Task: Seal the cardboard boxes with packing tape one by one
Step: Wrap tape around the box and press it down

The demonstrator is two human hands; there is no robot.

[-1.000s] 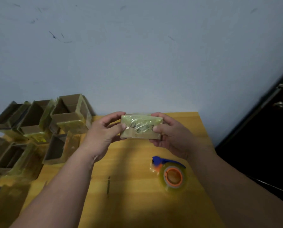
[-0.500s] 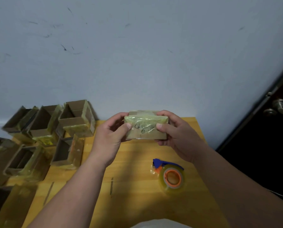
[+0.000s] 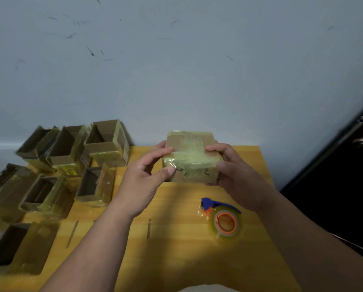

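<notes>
Gripping a taped cardboard box (image 3: pixel 192 157) at its two ends, the left hand (image 3: pixel 143 182) and right hand (image 3: pixel 237 175) hold it above the far side of the counter (image 3: pixel 176 260). Yellowish tape covers its top, blurring dark handwriting on the near face. Open boxes (image 3: pixel 104 144) crowd the left, partly cut off; a tape dispenser (image 3: pixel 223 220) lies near right.
</notes>
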